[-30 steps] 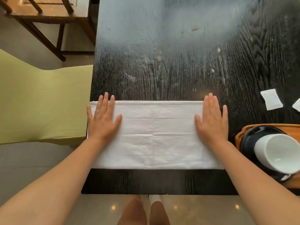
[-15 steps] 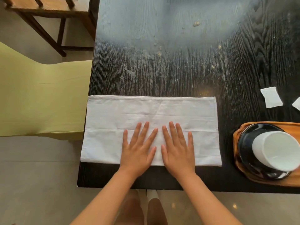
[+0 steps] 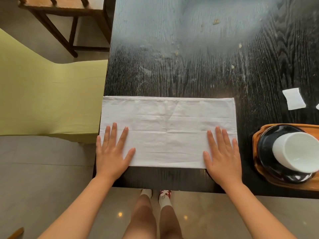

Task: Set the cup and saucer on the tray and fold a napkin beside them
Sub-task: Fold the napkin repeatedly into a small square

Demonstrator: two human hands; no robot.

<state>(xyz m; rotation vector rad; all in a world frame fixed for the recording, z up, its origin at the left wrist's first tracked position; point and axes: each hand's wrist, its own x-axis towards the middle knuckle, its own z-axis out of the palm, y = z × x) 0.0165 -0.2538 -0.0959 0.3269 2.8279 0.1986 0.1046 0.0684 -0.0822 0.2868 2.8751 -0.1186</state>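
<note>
Flat, released left hand (image 3: 111, 155) and right hand (image 3: 223, 156) press creased white cloth napkin (image 3: 168, 131).

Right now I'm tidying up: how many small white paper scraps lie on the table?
2. One paper scrap lies beyond the tray, right of the napkin. A second scrap is cut off at the right edge; more may lie out of view.
</note>
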